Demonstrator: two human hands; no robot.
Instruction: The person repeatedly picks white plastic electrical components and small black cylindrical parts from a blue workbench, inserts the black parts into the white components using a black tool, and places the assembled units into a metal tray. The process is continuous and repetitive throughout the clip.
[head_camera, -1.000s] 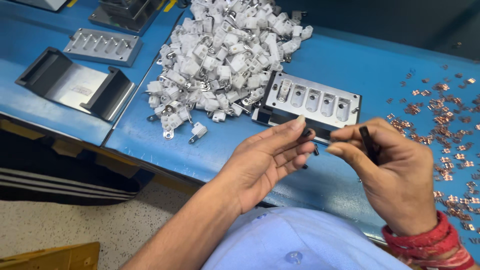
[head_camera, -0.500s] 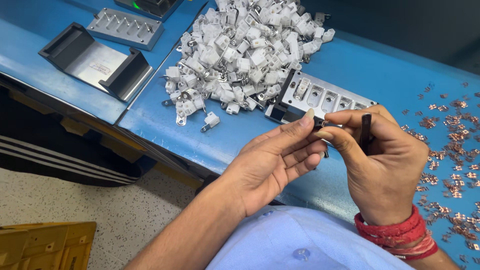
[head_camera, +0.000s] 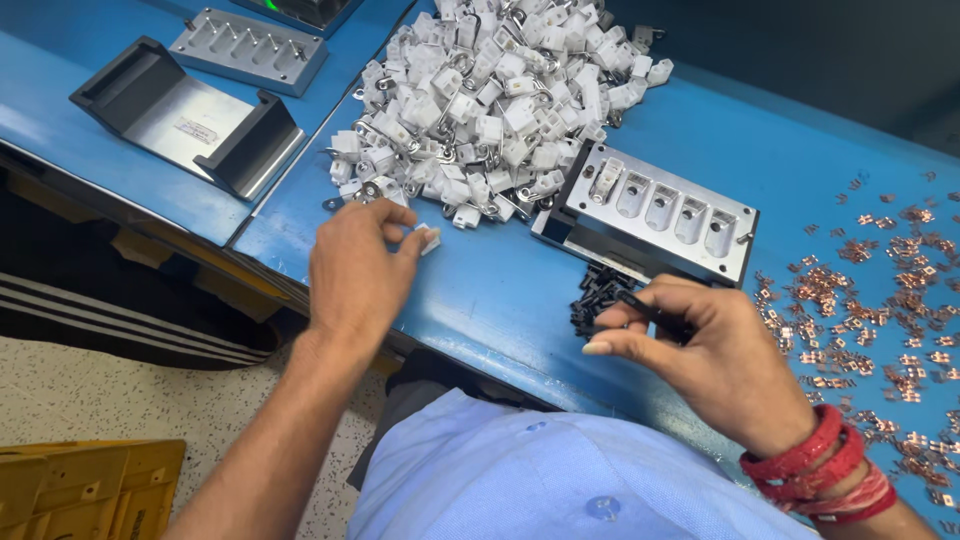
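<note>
hands apart now over the blue table (head_camera: 520, 300). my left hand (head_camera: 358, 270) reaches out to the near edge of the heap of small white plastic parts (head_camera: 490, 110) and pinches one white part (head_camera: 427, 238) between thumb and fingertips, just off the table surface, at the foot of the heap. the heap itself spreads up and away from that hand, many of the pieces carrying little metal loops.

my right hand (head_camera: 700, 350) sits nearer to my body, well apart from the left, curled around a thin black piece (head_camera: 650, 312) that i grip between thumb and fingers. i cannot tell exactly what kind of piece it is. just beyond its fingertips lies a small cluster of black parts (head_camera: 597, 295) on the table, touching the front edge of the grey metal fixture (head_camera: 650, 210). that fixture is a rectangular block with a row of pockets, and a white part sits in the leftmost pocket. it lies between my two hands but farther from me, right beside the white heap.

red bangles (head_camera: 815, 470) ring my right wrist. scattered copper-coloured clips (head_camera: 880, 310) cover the table to the right of that hand. far left, a flat metal tray with black side rails (head_camera: 185, 115) and a second grey fixture (head_camera: 248, 45) rest on the table, well away from both hands.
</note>
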